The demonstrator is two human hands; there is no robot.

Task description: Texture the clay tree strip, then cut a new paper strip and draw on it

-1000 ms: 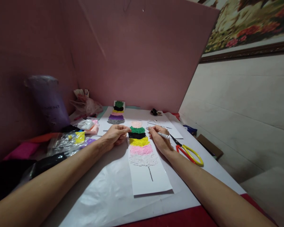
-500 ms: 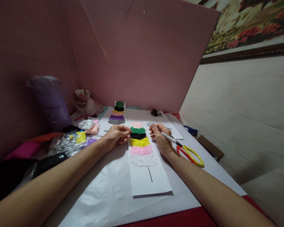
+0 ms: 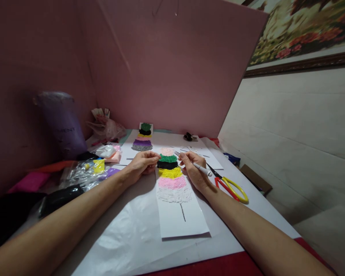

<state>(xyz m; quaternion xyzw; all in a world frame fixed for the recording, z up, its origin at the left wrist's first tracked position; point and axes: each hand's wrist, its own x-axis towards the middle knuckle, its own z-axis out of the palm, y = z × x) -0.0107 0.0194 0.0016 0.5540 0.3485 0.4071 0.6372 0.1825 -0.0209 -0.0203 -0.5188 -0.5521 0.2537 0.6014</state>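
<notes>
A white paper card [image 3: 172, 226] lies in front of me with textured clay bands in light pink, green, black, yellow, pink and white, and a dark stem line below them. My left hand [image 3: 145, 165] is closed at the card's left edge beside the green and black bands, thumb and fingertips pinched on that edge. In my right hand [image 3: 194, 168] is a fork [image 3: 201, 168] with a striped handle, its tines pointing left over the card's right side by the top bands. The fork's middle is hidden by my fingers.
Right of my hand lie scissors [image 3: 232, 188] with red and yellow handles. A second banded card [image 3: 143, 142] sits farther back, near a black-handled tool [image 3: 189, 137]. Plastic bags of coloured clay [image 3: 97, 166] and a purple cylinder [image 3: 64, 126] are at left. A pink panel [image 3: 166, 69] stands behind.
The fork's tines have shifted slightly left toward the green band, and its handle end has dropped toward my wrist. My left hand stays nearly still at the card's edge.
</notes>
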